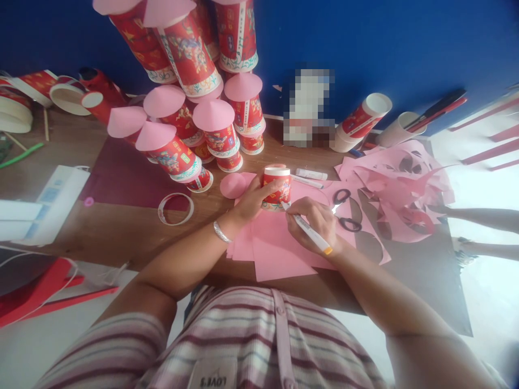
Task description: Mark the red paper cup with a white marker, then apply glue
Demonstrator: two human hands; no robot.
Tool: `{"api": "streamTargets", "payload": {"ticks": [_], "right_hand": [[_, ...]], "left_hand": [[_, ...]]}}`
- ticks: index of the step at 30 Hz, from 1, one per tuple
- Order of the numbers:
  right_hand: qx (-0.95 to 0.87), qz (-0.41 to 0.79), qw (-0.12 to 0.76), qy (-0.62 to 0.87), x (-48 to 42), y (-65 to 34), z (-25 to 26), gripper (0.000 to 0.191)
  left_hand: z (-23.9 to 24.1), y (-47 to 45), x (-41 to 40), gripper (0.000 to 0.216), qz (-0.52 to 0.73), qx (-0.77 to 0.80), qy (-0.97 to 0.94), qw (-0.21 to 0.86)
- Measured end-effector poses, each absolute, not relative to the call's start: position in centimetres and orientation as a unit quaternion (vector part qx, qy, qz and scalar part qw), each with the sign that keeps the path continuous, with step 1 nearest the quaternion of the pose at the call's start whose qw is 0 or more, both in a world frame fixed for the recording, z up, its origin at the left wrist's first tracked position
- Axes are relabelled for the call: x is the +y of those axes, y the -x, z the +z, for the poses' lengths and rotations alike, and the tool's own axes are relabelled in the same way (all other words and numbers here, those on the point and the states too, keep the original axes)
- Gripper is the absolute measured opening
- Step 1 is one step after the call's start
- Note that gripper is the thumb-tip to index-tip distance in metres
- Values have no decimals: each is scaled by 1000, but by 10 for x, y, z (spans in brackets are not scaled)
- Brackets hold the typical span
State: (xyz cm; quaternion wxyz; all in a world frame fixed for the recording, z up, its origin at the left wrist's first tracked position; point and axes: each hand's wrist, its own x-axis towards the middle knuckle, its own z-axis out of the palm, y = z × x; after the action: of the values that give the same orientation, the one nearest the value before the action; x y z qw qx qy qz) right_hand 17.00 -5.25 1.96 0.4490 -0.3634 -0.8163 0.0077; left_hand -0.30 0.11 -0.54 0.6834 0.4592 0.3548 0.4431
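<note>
A red patterned paper cup (277, 187) stands upside down on a stack of pink paper sheets (275, 243). My left hand (253, 197) wraps its fingers around the cup's left side and holds it down. My right hand (312, 222) is closed on a white marker pen (308, 233) with an orange end. The pen's tip touches the paper at the base of the cup on its right side. A silver bracelet sits on my left wrist.
Black-handled scissors (344, 210) lie right of my right hand on pink offcuts (401, 189). A pile of red cups with pink cone lids (190, 113) stands behind. A cut pink disc (233, 185), a tape ring (175, 208) and glue sticks (310, 174) lie nearby.
</note>
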Motion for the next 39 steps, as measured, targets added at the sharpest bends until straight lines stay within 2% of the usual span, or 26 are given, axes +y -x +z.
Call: {"api": "streamTargets", "payload": {"ticks": [25, 36, 39], "right_hand": [[-805, 8, 462, 373, -53, -169, 13, 21], [-810, -2, 451, 375, -53, -168, 14, 17], [-809, 1, 454, 373, -53, -169, 14, 17]], "left_hand": [[-4, 4, 1, 55, 446, 361, -443, 689], [-1, 3, -1, 40, 455, 343, -462, 680], [-1, 4, -1, 41, 455, 348, -468, 673]]}}
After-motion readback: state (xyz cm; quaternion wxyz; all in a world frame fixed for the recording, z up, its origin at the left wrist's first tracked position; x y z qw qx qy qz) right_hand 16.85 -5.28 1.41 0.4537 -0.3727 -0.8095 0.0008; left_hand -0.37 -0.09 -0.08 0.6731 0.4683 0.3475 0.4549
